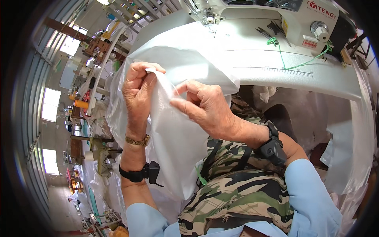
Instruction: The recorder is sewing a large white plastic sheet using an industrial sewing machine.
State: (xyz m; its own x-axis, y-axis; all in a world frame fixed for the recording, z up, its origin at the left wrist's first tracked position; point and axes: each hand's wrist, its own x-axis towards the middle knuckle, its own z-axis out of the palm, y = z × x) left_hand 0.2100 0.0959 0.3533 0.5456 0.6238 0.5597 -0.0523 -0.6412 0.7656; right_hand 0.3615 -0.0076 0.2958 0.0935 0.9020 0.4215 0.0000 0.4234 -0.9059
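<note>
A white woven plastic sheet (173, 130) hangs in folds over my lap, and part of it lies up on the sewing machine table. My left hand (138, 87) pinches its raised edge between thumb and fingers. Just right of that edge, my right hand (205, 104) is curled, with thumb and forefinger tips close together and slightly blurred. A thin pale strand seems to run near these fingertips, but what they hold is too small to make out. The sewing machine's needle area (211, 21) is beyond both hands, apart from them.
Black thread snips (264, 32) lie on the machine bed, tied to a green cord (296, 66) that runs toward the machine head (312, 23). A printed ruler scale (288, 71) marks the table's front. Cluttered shelves (98, 67) stand at the left.
</note>
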